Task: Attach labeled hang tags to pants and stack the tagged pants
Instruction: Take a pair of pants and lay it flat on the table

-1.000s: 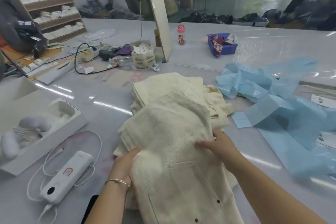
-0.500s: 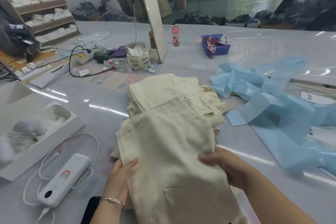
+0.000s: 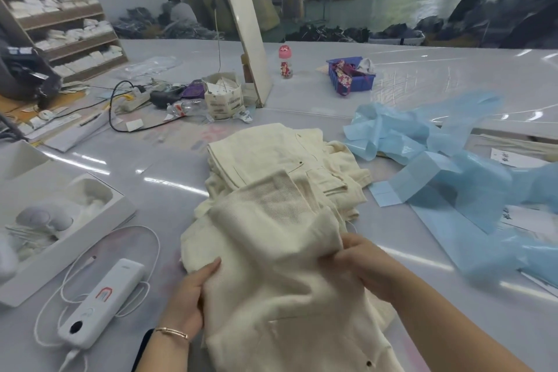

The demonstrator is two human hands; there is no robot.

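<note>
The top pants [image 3: 280, 257] lie on the tabletop [image 3: 169, 172] near the person, partly over a stack [image 3: 283, 157] of the same cream pants. The left hand [image 3: 190, 296] holds the left edge of the top pants, thumb on the cloth and the other fingers hidden under it. The right hand [image 3: 359, 263] pinches a raised fold at their right side. A white power bank [image 3: 102, 302] lies to the left, blue bags [image 3: 447, 175] to the right.

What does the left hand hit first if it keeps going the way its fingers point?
Probably just more of the cream pants the left hand already grips; the fingers point up-right across the fabric. Depth is unclear.
</note>
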